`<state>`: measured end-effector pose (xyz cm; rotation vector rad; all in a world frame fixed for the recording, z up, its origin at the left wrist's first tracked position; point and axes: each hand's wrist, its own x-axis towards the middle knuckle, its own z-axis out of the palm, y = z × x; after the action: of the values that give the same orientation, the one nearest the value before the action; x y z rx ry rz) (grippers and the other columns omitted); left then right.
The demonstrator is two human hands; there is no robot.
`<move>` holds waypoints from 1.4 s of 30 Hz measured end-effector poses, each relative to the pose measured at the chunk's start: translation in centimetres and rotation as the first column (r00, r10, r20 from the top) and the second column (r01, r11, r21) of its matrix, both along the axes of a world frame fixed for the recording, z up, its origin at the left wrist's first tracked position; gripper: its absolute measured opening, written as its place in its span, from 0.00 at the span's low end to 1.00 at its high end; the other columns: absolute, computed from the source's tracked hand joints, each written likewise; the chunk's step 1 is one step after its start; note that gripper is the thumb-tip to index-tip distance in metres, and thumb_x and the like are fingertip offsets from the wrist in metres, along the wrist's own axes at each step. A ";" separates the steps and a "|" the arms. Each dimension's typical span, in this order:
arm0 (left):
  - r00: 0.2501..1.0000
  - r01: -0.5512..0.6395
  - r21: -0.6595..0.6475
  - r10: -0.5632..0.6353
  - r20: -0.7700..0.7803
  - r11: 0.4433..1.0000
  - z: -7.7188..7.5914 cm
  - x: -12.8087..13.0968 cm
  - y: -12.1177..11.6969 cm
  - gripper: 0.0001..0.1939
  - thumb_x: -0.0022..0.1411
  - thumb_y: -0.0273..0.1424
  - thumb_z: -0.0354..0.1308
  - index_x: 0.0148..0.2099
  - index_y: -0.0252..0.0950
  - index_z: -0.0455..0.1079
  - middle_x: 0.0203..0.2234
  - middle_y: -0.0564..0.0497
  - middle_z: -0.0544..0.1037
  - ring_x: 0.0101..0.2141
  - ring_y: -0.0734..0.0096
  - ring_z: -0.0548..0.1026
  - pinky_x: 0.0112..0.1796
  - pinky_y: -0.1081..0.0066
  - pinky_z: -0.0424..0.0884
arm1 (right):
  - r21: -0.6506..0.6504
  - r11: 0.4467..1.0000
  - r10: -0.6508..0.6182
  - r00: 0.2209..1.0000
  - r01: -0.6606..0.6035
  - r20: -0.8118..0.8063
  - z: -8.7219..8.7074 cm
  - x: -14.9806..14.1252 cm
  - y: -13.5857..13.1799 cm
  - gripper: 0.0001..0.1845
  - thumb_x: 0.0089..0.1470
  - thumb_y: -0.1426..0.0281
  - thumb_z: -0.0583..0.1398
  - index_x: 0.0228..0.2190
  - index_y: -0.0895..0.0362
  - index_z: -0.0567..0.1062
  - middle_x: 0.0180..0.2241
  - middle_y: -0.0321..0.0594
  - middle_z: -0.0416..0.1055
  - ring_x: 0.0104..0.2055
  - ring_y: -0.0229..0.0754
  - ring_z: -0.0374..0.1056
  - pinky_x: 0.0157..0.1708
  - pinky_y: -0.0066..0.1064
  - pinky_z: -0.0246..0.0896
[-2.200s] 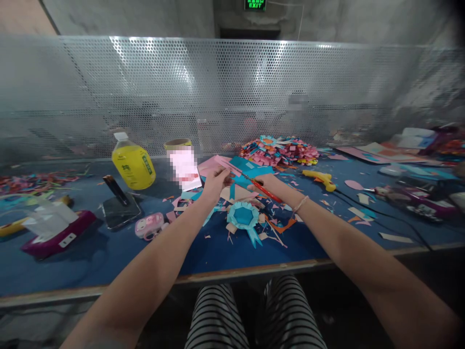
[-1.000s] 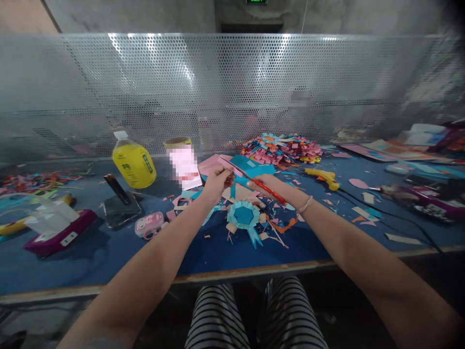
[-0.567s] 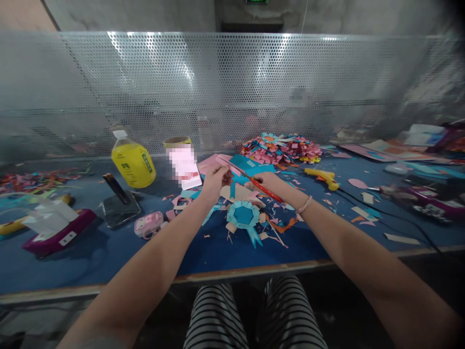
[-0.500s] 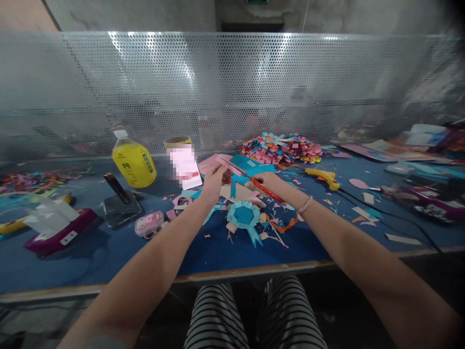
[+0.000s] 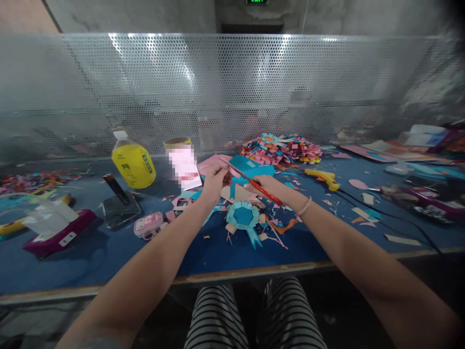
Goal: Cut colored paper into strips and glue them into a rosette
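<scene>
In the head view, a blue table (image 5: 218,257) runs the full width, its front edge worn to bare wood. Along its far edge stands a perforated metal screen (image 5: 232,72) that catches streaks of light, and behind that rises a grey concrete wall (image 5: 163,17) with a green exit sign (image 5: 257,2) near the top. Paper scraps litter the middle of the table; a heap of coloured paper pieces (image 5: 279,151) lies towards the far edge, right of centre. A bottle of yellow liquid (image 5: 134,162) stands in the far left part, with a purple power strip (image 5: 60,237) nearer the left end, and a yellow glue gun (image 5: 323,178) lies to the right of the middle.

The scissors (image 5: 261,190) are over the middle of the table, gripped in the right hand (image 5: 273,185). Their long axis runs slantwise: blades towards the far left corner, handles towards the near right. The left hand (image 5: 216,180) is beside the blades, fingers bent together; whether they pinch anything cannot be told. The two hands are apart.

The scissors have glossy red handles and slim, dark metal blades. Nearer the front edge lies a light-blue pleated rosette (image 5: 243,215) with a darker blue centre and a forked tail
</scene>
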<state>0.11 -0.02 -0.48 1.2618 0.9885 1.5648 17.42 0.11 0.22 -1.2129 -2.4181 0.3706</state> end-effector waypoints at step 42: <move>0.992 0.123 -0.108 -0.117 0.055 0.987 0.0 0.6 -0.7 0.17 0.37 0.39 0.67 0.22 0.33 0.66 0.16 0.53 0.71 0.17 0.82 0.64 0.20 0.77 0.61 | -0.167 0.984 -0.084 0.983 0.057 -0.165 0.0 -0.7 -0.5 0.20 0.51 0.58 0.54 0.15 0.55 0.60 0.16 0.36 0.60 0.20 0.37 0.57 0.23 0.31 0.51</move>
<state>0.72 -0.70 -0.45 1.1790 0.9380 1.4219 16.72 -0.34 0.20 -1.2746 -2.2268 0.6332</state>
